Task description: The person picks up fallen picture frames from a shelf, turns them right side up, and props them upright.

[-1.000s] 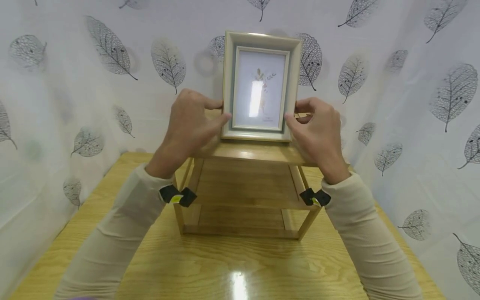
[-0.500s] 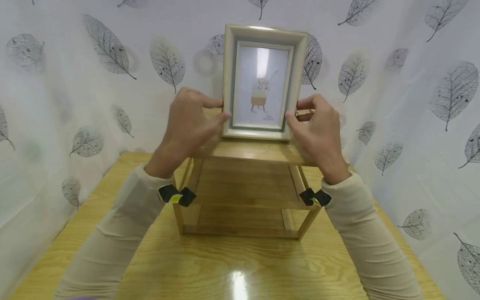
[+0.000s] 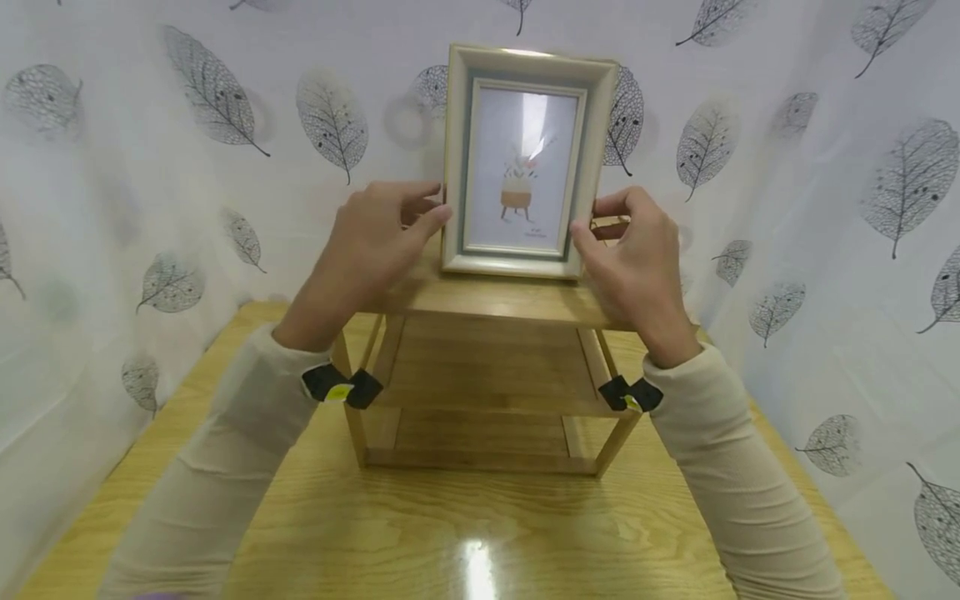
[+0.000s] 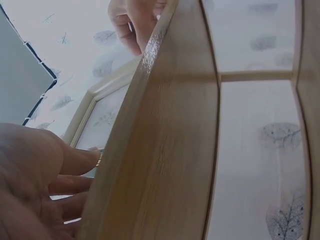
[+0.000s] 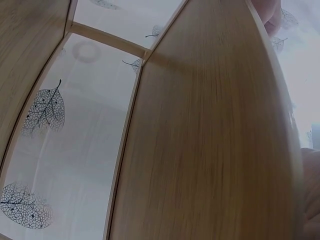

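Observation:
A cream picture frame (image 3: 525, 265) with a small print of a potted plant stands upright, leaning slightly back, on the top board of a wooden shelf rack (image 3: 495, 302). My right hand (image 3: 633, 250) pinches its lower right side, thumb at the front edge and fingers behind. At the other side my left hand (image 3: 378, 237) has its thumb tip right at the frame's left edge, with the fingers loosely bent and apart from it. The left wrist view shows that hand (image 4: 45, 175) beside the board; in the right wrist view the board hides most of the right hand (image 5: 311, 185).
The rack's middle shelf (image 3: 495, 367) and bottom shelf (image 3: 480, 437) lie below the hands. It stands on a glossy wooden table (image 3: 420, 533). A white curtain (image 3: 277, 208) printed with leaves hangs behind and on both sides.
The frame has tilted back, so its glare moved up and the print shows. My left hand has loosened and drawn slightly leftward from the frame; the right hand stays in place.

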Motion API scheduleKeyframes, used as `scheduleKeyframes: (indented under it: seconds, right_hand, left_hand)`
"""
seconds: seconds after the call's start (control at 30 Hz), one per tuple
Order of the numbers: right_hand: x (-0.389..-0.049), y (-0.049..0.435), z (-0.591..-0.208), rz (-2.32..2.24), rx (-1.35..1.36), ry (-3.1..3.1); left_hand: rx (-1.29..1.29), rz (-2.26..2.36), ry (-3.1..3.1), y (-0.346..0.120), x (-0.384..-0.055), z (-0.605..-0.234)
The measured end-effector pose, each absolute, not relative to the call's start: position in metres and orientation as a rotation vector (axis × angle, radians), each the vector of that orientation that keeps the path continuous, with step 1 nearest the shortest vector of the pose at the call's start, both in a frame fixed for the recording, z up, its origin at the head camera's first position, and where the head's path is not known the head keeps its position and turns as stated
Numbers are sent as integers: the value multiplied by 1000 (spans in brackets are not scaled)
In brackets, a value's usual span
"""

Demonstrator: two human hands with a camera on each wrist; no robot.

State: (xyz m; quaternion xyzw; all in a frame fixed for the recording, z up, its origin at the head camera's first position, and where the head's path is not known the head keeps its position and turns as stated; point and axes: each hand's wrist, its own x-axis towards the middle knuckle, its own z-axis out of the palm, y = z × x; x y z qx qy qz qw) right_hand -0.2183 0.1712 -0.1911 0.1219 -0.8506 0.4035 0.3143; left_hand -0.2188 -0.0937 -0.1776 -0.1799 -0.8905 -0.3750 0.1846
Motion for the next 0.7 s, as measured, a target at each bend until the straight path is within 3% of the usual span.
scheduleKeyframes:
  seconds: [0.7]
  right_hand:
    - [-220, 168, -193, 1105, 312, -2218]
  left_hand:
    - [-562, -1455, -2525, -85, -221, -179]
